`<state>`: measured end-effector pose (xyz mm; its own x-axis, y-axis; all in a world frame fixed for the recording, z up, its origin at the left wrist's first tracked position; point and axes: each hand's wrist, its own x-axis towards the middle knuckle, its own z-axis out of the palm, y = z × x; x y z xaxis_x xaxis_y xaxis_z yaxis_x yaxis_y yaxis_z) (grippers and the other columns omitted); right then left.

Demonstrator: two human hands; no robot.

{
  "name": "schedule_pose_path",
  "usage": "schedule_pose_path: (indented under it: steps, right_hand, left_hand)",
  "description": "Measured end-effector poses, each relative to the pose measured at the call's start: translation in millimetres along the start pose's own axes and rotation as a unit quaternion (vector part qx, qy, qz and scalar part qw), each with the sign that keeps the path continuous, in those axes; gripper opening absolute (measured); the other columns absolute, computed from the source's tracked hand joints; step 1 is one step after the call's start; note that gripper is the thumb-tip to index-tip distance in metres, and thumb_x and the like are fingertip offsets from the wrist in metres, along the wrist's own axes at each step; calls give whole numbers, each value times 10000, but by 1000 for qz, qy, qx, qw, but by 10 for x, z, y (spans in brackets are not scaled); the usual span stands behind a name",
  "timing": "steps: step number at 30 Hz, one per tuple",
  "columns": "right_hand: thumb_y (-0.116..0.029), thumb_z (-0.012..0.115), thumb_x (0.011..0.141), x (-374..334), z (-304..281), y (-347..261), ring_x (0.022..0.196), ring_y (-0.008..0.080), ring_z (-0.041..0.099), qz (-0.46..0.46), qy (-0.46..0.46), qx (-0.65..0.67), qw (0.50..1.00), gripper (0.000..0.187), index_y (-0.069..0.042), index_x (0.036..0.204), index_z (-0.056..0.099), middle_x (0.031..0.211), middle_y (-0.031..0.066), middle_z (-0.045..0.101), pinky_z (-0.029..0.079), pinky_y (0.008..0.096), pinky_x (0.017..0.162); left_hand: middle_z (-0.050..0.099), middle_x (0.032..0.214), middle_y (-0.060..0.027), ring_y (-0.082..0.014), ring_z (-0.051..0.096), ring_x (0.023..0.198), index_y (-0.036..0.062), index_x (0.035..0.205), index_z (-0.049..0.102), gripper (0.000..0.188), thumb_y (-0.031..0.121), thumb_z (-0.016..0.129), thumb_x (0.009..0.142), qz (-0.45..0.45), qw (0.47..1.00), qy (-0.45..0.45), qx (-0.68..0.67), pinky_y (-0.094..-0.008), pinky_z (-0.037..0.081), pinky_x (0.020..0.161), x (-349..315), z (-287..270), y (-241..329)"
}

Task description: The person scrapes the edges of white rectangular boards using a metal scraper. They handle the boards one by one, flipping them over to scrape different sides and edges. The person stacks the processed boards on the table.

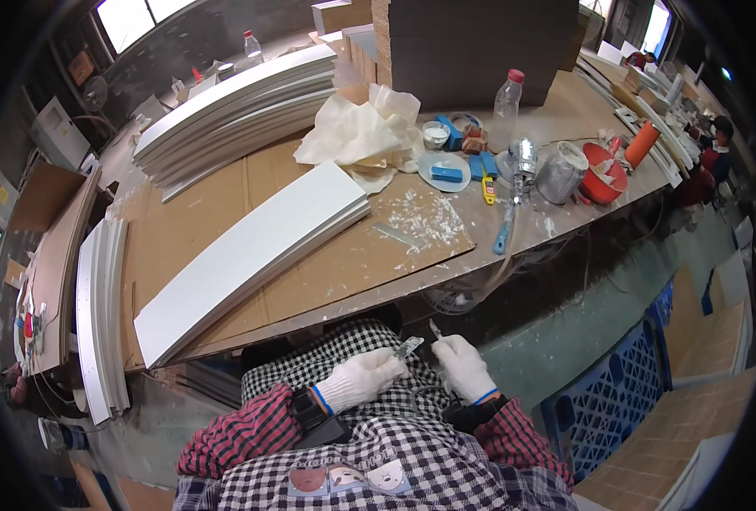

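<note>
A: Why are both hands down in the lap and not up on the bench [327, 281]?

B: My guess is control. The left hand [359, 380] and right hand [463, 366], both in white gloves, sit close together over the checked apron, forearms drawn in, which steadies fine work. The bench edge is just above them, well apart from the hands.

A: What do they hold?

B: A knife [408, 347], I think, a small flat metal utility type. The left fingers are clenched round its body, so only the grey tip shows past the glove. The right fingers pinch a thin sliver, a blade [435, 330] by the look of it, pointing up and left. The two pieces are near each other, tips almost meeting, though I cannot tell whether they touch.

A: How does the knife look?

B: Dull silver, narrow, squared at the end. Most of it is hidden in the glove, so its length and state are unclear.

A: And the bench itself?

B: A long white board stack [250, 255] lies slanted across brown cardboard, with white shavings [425, 220] scattered beside its upper end. Further back are a crumpled cloth [356, 136], a clear bottle [505, 102], a red bowl [603, 175] and a blue-handled tool [504, 232] lying near the front edge, all out of the hands' reach for now.
</note>
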<state>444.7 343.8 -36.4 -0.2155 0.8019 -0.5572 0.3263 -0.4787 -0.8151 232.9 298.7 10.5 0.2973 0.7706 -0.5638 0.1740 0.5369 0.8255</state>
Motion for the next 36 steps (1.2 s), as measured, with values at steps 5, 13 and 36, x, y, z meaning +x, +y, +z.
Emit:
schedule_pose_path:
  steps: [5, 13, 36]
  right_hand:
    - [-340, 565, 937, -274, 33, -185, 511, 108, 548, -70, -65, -36, 995, 380, -7, 1120, 577, 752, 42, 588, 461, 283, 458]
    - [-321, 575, 931, -11, -44, -115, 515, 86, 503, 0, 14, 5, 1000, 341, -7, 1059, 590, 752, 12, 554, 453, 251, 474]
    - [-317, 536, 920, -11, -71, -12, 450, 94, 454, 35, -3, -12, 999, 313, -6, 951, 555, 673, 4, 496, 411, 264, 393]
  left_hand:
    - [433, 631, 69, -24, 367, 446, 91, 970, 591, 256, 309, 461, 1004, -64, 998, -4, 17, -189, 308, 382, 54, -23, 75]
    - [442, 670, 57, -48, 453, 551, 59, 1065, 634, 388, 376, 416, 1015, -55, 998, 17, 20, -204, 451, 542, -91, -150, 168]
    - [561, 691, 48, -38, 456, 492, 77, 955, 625, 186, 249, 554, 946, -25, 995, 95, 33, -199, 389, 444, -8, -145, -8]
